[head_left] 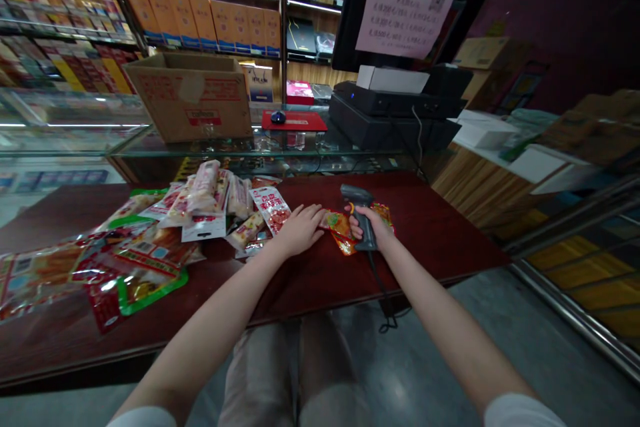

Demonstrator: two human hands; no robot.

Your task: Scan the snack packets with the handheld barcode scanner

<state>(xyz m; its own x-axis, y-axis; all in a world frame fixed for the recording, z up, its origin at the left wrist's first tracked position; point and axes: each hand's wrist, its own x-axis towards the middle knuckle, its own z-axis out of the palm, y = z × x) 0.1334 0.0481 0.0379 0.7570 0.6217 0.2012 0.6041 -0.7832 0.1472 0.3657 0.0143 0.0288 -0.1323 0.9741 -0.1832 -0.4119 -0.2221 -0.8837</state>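
1. Right hand (376, 225) is wrapping its fingers around the scanner (367, 232); left hand (301, 230) is touching an orange packet (339, 222) mid-way along the bench (435, 233), can't tell if it's pinching.
2. Tbh I'd be keeping that packet flat, aiming the scanner squarely.
3. Cable (375, 268) is dangling past the near edge, could be snagging; snack pile (204, 189) is crowding left, bare wood's showing right.

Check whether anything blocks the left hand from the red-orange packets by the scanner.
Nothing visible stands between the left hand and the left end of the red-orange packets. Farther right, the right hand and scanner hide part of them.
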